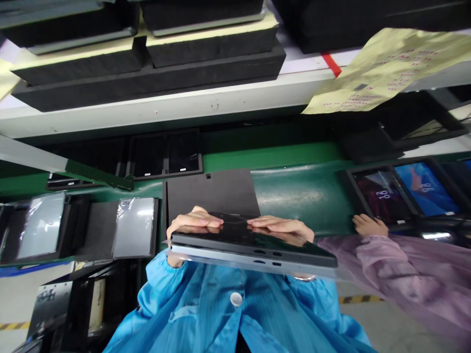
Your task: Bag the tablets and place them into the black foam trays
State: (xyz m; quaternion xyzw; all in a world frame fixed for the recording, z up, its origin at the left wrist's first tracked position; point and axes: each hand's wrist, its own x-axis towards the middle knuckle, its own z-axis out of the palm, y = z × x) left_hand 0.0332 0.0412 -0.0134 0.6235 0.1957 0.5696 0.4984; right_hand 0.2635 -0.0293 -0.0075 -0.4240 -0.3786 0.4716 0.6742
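Blue smock [221,306] is filling the bottom of my view, nearest the lens. Left to right from there: filmed tablet [134,228] is lying beside a dark pad; if I'm swinging wide, its wrap could be snagging a cuff. Green post [99,174] is jutting in above it, so a raised corner could be clipping it. Foam tray [213,191] is sitting just beyond my hands. Left hand [195,225] is holding the stack [237,240], fingers together on the glass, part of the hand showing beneath. Stack is hanging before the smock, glass up, right end lower in view. I'm reading two tablets from doubled ports; not certain. Slick glass plus film could be letting layers shear if either grip is easing. Right hand [287,226] is holding the same stack, fingers flat on top; thumb I'm not seeing. Co-worker's hand [370,226] is resting by the lit tablets [423,191], mauve sleeve [397,279] running near the stack's right end. Either of us shifting could be causing a knock.
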